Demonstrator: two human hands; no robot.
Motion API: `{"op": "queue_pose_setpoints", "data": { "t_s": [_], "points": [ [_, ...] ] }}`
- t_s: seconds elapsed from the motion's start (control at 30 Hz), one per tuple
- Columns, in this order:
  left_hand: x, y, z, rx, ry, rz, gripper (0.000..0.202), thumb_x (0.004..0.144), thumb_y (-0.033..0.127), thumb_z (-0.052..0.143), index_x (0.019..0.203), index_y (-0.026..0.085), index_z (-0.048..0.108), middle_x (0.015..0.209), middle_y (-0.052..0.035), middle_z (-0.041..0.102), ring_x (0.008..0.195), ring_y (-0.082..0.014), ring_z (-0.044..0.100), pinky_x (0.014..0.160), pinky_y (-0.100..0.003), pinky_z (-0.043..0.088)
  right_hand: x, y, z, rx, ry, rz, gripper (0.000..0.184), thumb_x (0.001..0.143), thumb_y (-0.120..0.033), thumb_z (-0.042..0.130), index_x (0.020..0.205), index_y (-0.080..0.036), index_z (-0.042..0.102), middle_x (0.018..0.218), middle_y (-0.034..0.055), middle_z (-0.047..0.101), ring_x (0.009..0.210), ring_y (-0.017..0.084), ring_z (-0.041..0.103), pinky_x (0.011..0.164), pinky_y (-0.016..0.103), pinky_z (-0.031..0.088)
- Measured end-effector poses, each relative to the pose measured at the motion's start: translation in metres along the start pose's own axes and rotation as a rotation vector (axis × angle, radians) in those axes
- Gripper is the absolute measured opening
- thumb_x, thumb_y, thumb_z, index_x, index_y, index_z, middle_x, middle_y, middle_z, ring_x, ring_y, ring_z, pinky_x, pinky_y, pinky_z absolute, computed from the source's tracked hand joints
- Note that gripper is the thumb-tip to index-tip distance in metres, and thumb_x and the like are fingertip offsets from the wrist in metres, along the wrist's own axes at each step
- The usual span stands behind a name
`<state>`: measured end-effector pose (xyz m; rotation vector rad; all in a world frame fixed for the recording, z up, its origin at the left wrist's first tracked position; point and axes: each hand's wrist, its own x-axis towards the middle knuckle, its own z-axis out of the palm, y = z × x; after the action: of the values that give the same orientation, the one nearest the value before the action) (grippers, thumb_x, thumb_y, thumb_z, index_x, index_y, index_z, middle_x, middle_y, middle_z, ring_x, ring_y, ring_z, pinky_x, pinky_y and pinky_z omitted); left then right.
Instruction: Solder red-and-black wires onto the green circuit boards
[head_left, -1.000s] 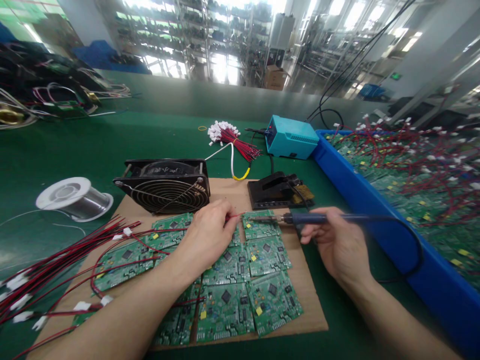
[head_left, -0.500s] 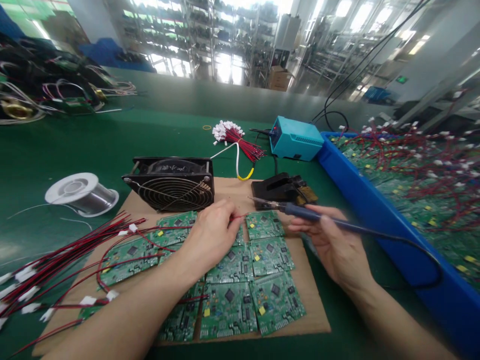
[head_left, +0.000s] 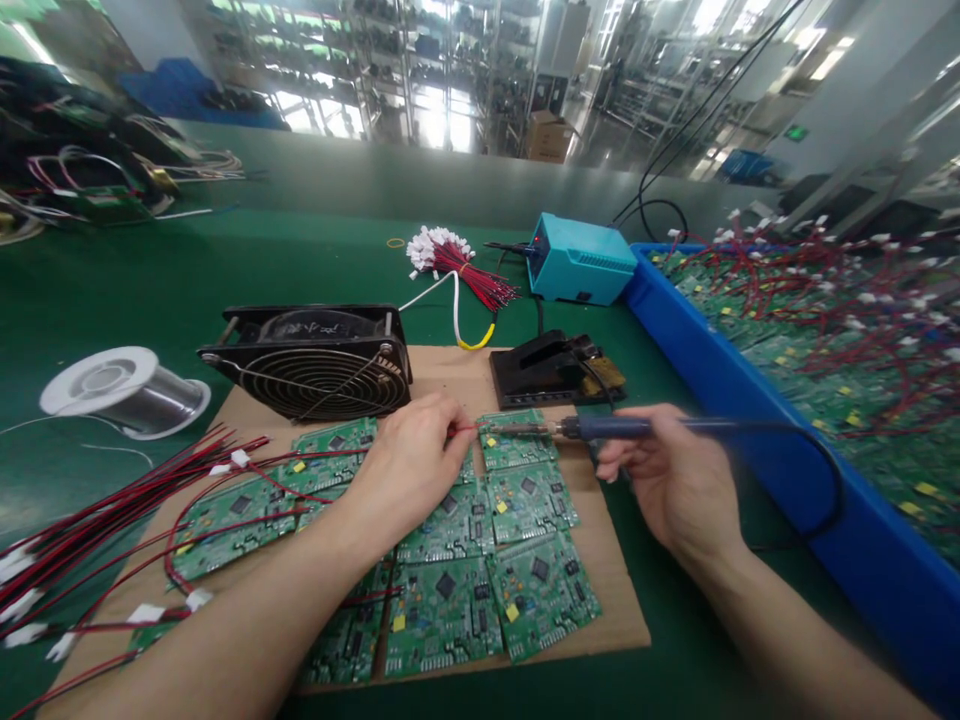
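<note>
Between the fingertips of my left hand [head_left: 420, 440] is a thin red wire [head_left: 470, 428], its end at the left edge of the upper right circuit board [head_left: 516, 450]. My right hand [head_left: 679, 480] is closed around the blue handle of a soldering iron [head_left: 619, 428]. The iron lies nearly level, its tip pointing left over that same board, close to the wire end; whether they touch I cannot tell. Several more green boards [head_left: 442, 610] lie in rows on a cardboard sheet [head_left: 626, 610], some hidden under my left forearm. Red and black wires [head_left: 150, 490] with white connectors spread at the left.
A black fan [head_left: 315, 365] stands behind the boards, with a solder spool [head_left: 124, 390] to its left. Behind are a bundle of wires [head_left: 465, 265], the iron's stand [head_left: 536, 370] and a turquoise soldering station [head_left: 581, 260]. A blue bin [head_left: 720, 390] of wired boards borders the right.
The soldering iron has come down from above the cardboard and levelled, its tip now over the upper right board. My left hand keeps its pinch by the board edge. The whole view has shifted slightly.
</note>
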<state>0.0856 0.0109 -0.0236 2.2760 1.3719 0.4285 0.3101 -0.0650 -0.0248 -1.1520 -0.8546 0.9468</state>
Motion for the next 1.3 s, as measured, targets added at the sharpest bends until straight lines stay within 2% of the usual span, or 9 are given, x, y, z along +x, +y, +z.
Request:
{"op": "queue_pose_setpoints", "data": {
  "t_s": [0.5,1.0,1.3],
  "points": [
    [0.0019,0.0034,-0.0039,0.025,-0.042,-0.041,0.015,0.087,0.017,0.056,0.073,0.017,0.058,0.075,-0.0024,0.063,0.071,-0.0178,0.058,0.065,-0.029,0.038,0.0004,0.0030,0.0007,-0.002,-0.024,0.019,0.024,0.083,-0.039,0.067,0.082,-0.015,0.065,0.058,0.0040,0.070,0.045,0.015,0.065,0.045,0.024,0.055],
    [0.0021,0.0044,-0.0030,0.037,-0.016,-0.035,0.015,0.087,0.017,0.057,0.072,0.017,0.058,0.074,-0.0026,0.064,0.070,-0.0180,0.059,0.065,-0.029,0.040,0.0005,0.0012,0.0021,-0.053,-0.006,0.019,0.025,0.081,-0.042,0.068,0.080,-0.017,0.064,0.057,0.0024,0.069,0.043,0.016,0.063,0.044,0.027,0.055],
    [0.0024,0.0031,-0.0034,0.023,-0.045,-0.036,0.014,0.087,0.016,0.056,0.073,0.017,0.059,0.075,-0.0028,0.064,0.070,-0.0180,0.058,0.065,-0.029,0.039,0.0013,0.0021,0.0010,-0.026,-0.005,0.014,0.024,0.083,-0.040,0.067,0.082,-0.016,0.064,0.057,0.0029,0.069,0.044,0.015,0.064,0.045,0.025,0.055]
  ]
}}
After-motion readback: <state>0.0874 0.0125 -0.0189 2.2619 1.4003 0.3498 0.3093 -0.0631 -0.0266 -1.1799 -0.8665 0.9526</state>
